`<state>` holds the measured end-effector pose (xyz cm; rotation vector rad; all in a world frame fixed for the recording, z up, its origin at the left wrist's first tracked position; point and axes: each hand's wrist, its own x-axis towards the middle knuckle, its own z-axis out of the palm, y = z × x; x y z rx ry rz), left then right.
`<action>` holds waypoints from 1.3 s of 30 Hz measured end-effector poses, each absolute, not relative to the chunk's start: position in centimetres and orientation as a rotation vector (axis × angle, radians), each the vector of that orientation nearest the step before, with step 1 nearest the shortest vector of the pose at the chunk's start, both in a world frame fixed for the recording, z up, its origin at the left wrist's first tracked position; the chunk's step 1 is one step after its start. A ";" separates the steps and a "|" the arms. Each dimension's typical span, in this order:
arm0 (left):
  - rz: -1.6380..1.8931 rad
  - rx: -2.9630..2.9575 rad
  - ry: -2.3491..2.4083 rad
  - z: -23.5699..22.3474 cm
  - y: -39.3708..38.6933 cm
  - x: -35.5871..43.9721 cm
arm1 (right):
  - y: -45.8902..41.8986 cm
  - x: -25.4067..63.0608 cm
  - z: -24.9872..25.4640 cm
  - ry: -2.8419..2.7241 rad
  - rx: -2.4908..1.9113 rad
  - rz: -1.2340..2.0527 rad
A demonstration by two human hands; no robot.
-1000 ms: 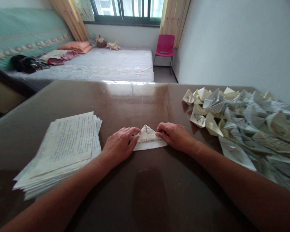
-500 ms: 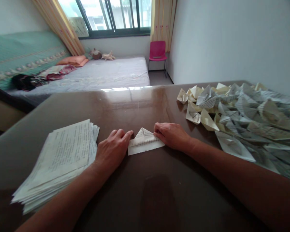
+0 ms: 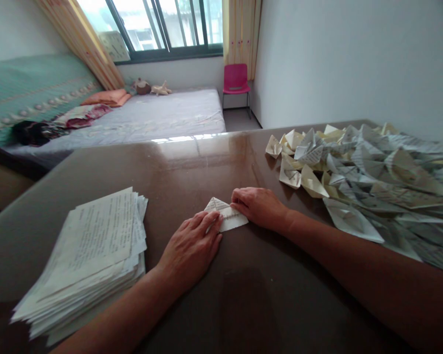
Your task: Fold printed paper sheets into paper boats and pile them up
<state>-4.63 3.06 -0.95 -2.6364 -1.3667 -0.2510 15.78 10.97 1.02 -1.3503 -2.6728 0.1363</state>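
Note:
A small folded sheet of printed paper point(image 3: 234, 222) lies on the brown table, with a triangular peak at the far side and a flat strip along its near edge. Across its left part rests my left hand point(image 3: 192, 242), fingers stretched out flat and covering that end. My right hand point(image 3: 257, 206) is closed at the paper's right corner, pinching it between thumb and curled fingers. To the left of my left hand sits a stack of printed sheets point(image 3: 92, 241), somewhat fanned out.
A large heap of folded paper boats point(image 3: 372, 167) covers the right side of the glossy table point(image 3: 177, 177). Beyond the far edge stand a bed point(image 3: 184, 110) and a pink chair point(image 3: 236, 81). A white wall point(image 3: 339, 64) runs along the right.
My left hand first drew off the paper's left end, then moved right and came down flat over it. My right hand keeps its pinch. The camera view has shifted slightly.

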 end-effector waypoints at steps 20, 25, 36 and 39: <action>-0.127 -2.547 -1.369 0.5 3.3 -5.3 | 6.0 15.3 3.2 -3.045 -1.447 0.096; -0.210 -2.519 -1.425 0.4 3.7 -6.0 | 8.6 15.4 3.0 -2.770 -1.348 -0.008; -0.343 -2.546 -1.552 -0.4 4.0 -6.3 | 10.4 15.0 -0.6 -2.400 -1.160 0.660; -0.509 -2.513 -1.744 -0.7 4.0 -6.4 | 10.2 14.9 0.1 -2.266 -1.068 0.985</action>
